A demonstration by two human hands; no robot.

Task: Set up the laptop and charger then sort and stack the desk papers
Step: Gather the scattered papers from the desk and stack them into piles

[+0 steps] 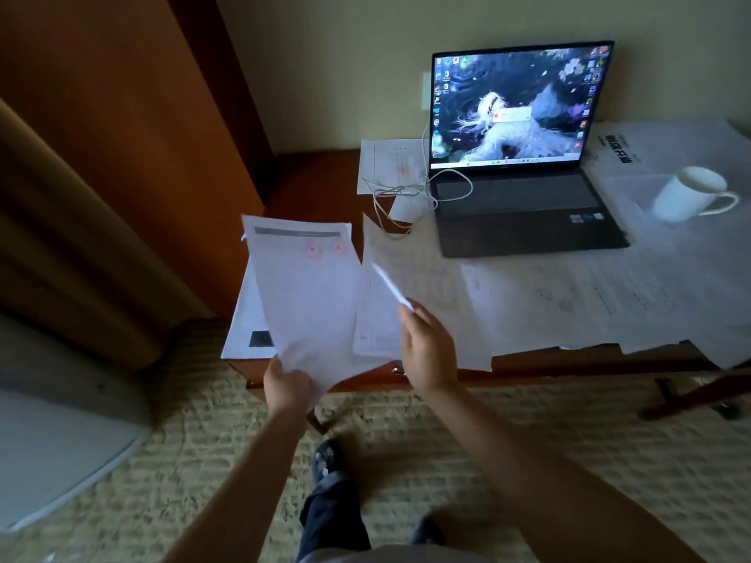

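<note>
An open laptop [524, 188] stands at the back of the desk with its screen lit. A white charger brick [406, 208] and its looped cable [410, 193] lie just left of it. My left hand [286, 386] grips the bottom edge of a sheet with red stamps [307, 286], held up over the desk's left end. My right hand [428, 347] pinches the edge of another sheet [390, 284], lifted edge-on. Several loose papers [569, 302] cover the desk in front of the laptop.
A white mug [691, 195] stands on papers right of the laptop. One more sheet [390, 162] lies at the back left under the cable. A wooden wardrobe [122, 136] is at the left. A sheet [248, 323] overhangs the desk's left end. Carpet lies below.
</note>
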